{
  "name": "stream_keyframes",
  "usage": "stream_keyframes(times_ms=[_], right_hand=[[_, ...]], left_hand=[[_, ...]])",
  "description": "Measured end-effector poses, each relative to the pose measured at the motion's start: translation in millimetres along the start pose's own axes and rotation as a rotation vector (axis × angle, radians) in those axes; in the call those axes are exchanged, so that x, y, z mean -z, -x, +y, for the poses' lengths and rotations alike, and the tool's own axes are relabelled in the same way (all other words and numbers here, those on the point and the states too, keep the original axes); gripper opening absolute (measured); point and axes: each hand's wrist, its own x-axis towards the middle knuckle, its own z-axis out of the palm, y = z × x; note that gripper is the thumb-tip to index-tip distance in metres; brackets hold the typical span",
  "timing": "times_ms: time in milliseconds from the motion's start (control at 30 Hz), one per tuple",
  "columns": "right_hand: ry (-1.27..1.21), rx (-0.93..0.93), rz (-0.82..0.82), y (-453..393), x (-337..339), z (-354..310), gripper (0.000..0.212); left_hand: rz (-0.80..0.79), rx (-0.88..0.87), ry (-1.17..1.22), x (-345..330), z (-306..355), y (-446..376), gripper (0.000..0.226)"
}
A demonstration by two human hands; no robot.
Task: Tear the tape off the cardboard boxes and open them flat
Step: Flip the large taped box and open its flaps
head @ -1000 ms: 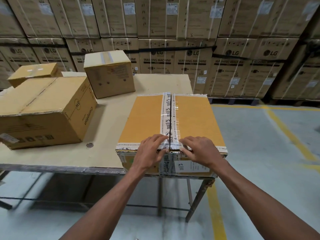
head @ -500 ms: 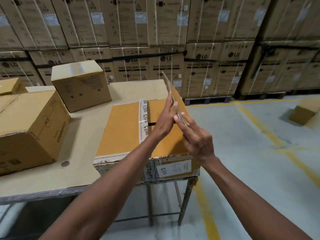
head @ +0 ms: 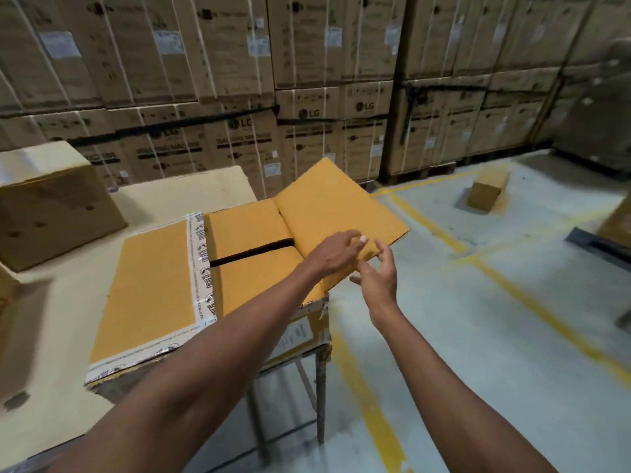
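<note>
At the surface's (head: 61, 380) near corner sits the cardboard box (head: 150, 288), light, stiff board best gripped at flap edges, its right flap (head: 338, 206) under the left hand's (head: 336, 256) straight fingers, right hand (head: 379, 281) loosely open beside it.

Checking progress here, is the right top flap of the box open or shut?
Open: the right flap is folded outward past the box edge, exposing the inner flaps.

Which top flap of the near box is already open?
The right flap, folded outward past the table edge. The left flap lies flat, tape along its edges.
</note>
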Motion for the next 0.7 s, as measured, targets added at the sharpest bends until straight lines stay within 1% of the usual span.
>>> stream_keyframes(times_ms=[67,167,233,300,367,400,467,500,567,633,700], right_hand=[[-0.259,-0.245,-0.007,-1,12,7,0.057],[-0.523,-0.509,-0.016,-2,26,29,0.052],[-0.536,-0.613,-0.040,-2,32,46,0.045],[-0.391,-0.643,-0.077,1,34,53,0.037],[-0.117,-0.571,-0.087,4,34,56,0.036],[0.057,-0.503,-0.041,4,33,56,0.038],[0.369,-0.315,0.131,3,29,50,0.033],[0.420,-0.217,0.185,3,24,44,0.028],[0.357,-0.052,0.185,4,9,26,0.021],[0.303,0.065,0.114,6,-16,11,0.020],[0.268,0.130,0.008,9,-46,-2,0.021]], left_hand=[[-0.064,0.043,-0.128,-21,-12,-2,0.060],[-0.087,0.076,-0.328,-39,-28,-1,0.060],[-0.073,0.068,-0.390,-43,-36,-1,0.058],[-0.059,0.050,-0.385,-42,-41,2,0.053],[-0.040,0.023,-0.384,-37,-42,11,0.050],[-0.015,0.004,-0.390,-34,-43,16,0.048],[0.066,-0.031,-0.390,-26,-45,31,0.046],[0.119,-0.041,-0.386,-20,-47,39,0.045],[0.223,-0.034,-0.399,-6,-56,59,0.043],[0.301,0.018,-0.415,12,-72,82,0.042],[0.346,0.128,-0.415,32,-91,106,0.043]])
